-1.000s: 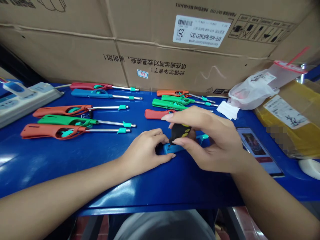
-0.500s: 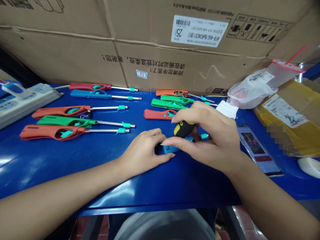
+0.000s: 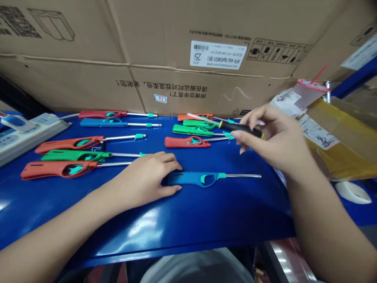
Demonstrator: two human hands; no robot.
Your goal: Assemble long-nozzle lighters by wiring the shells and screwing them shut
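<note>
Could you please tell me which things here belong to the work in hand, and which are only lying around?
In the work:
blue lighter, held by the left hand
screwdriver, in the right hand
probably the other lighters, laid out in two groups

Seemingly just lying around:
drink cup
power strip
taped parcel
big cardboard box

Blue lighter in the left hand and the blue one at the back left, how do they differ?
The left hand is around the handle end of the front lighter; the back lighter lies untouched near the cardboard box. The front lighter's teal collar sits at the base of its metal tube; the back lighter's sits near the tip. Both have blue handles and tubes pointing right, and lie on the blue table.
</note>
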